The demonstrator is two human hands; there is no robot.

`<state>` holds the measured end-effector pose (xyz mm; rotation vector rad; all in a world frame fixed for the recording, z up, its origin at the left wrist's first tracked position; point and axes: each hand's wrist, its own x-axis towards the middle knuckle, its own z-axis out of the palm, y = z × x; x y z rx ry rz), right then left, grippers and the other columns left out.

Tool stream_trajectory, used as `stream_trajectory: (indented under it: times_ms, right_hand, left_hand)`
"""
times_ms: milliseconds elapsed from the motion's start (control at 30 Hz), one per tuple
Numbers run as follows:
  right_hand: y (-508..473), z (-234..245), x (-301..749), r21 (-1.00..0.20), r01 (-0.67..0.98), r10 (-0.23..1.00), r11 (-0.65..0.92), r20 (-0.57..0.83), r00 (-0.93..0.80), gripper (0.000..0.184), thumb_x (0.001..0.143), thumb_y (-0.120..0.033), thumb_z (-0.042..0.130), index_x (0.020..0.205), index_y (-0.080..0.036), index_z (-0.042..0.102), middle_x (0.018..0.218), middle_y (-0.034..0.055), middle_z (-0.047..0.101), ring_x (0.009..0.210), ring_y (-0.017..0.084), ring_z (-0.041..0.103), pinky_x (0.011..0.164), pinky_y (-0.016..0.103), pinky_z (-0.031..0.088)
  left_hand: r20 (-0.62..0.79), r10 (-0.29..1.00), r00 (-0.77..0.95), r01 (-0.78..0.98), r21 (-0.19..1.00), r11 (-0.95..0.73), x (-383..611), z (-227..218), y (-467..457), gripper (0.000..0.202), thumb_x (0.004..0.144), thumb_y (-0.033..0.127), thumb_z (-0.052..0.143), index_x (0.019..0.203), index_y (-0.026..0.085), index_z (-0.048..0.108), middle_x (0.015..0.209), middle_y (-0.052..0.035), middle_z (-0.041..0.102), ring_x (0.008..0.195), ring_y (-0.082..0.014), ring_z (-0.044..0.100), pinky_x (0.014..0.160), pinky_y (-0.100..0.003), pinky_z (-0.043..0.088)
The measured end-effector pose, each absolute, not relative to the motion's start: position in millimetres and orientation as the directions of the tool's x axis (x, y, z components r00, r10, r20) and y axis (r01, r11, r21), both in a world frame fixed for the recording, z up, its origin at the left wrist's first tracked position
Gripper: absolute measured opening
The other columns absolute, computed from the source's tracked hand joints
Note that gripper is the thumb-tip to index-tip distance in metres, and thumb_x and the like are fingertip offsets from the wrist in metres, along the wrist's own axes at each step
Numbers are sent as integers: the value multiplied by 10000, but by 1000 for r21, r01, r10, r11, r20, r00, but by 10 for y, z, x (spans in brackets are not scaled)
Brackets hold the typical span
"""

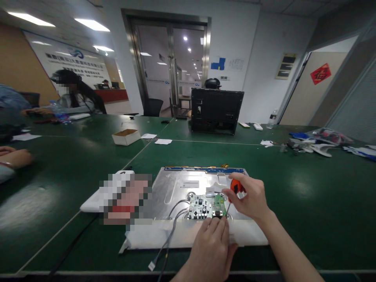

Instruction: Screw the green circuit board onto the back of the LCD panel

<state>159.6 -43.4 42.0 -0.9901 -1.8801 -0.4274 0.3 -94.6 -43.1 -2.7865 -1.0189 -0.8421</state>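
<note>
My right hand (253, 196) grips a screwdriver (235, 185) by its red and black handle. Its thin shaft slants down to the right edge of a green circuit board (203, 204). Close to the shaft's tip is my left hand (212, 246), fingers pressed together at the board's lower edge; what they pinch, if anything, is hidden. The board is on the silver back of a display panel (173, 184), which lies flat before me. A white strip (155, 235) covers the panel's near side. Grey and black cables (174, 227) run from the board's left to a white plug (151, 266).
Left of the panel lies a white object (96, 199), partly blurred out. Farther off are an open small box (126, 137), paper pieces (163, 141) and a black monitor (216, 111). Clutter (311, 143) sits at right. Another person's hand (14, 157) rests at left.
</note>
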Motion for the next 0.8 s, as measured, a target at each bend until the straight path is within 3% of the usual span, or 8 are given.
stream_trajectory:
  times_ms: [167,300,500,600,700,800]
  right_hand:
    - [-508,648,1653,-25,918,661,395,702,-265,296,886,-431,502,735,-184,568,484,-36,535,407,87,475,460,215,252]
    - [-518,832,1641,48,935,774,352,546,-320,299,861,-427,521,668,-204,571,480,-23,560,425,111,499,473,236,216]
    - [-550,1013,1653,5,880,816,475,372,-443,59,745,-281,630,782,-236,634,628,-26,661,525,131,558,490,251,243]
    - [-536,1082,1620,30,885,833,465,323,-449,136,742,-373,662,736,-237,662,590,-7,649,506,148,556,463,260,233]
    - [-485,1144,1530,80,905,862,417,282,-422,394,797,-511,595,540,-214,618,479,17,583,426,146,503,431,274,195]
    - [-430,1199,1468,103,892,863,441,226,-452,338,800,-425,620,536,-215,616,483,15,578,427,140,493,430,272,194]
  left_hand:
    - [540,582,609,621,133,-773,17,-458,-952,335,887,280,453,1141,98,575,1140,-124,638,965,-255,556,885,-410,410]
    - [528,587,614,627,126,-769,16,-445,-959,335,885,275,462,1147,93,566,1147,-128,632,975,-253,555,887,-408,409]
    - [517,586,624,618,132,-775,17,-432,-963,346,883,262,455,1156,76,560,1164,-139,624,976,-270,551,877,-425,416]
    - [507,586,632,615,132,-777,11,-421,-961,344,886,259,449,1158,77,555,1164,-142,621,975,-272,550,871,-429,423]
    - [495,586,641,618,119,-777,2,-411,-957,347,889,267,452,1168,81,543,1149,-141,622,972,-271,550,863,-427,432]
    - [506,581,638,616,117,-779,-1,-417,-954,350,888,277,455,1168,85,537,1122,-142,627,952,-265,555,854,-423,439]
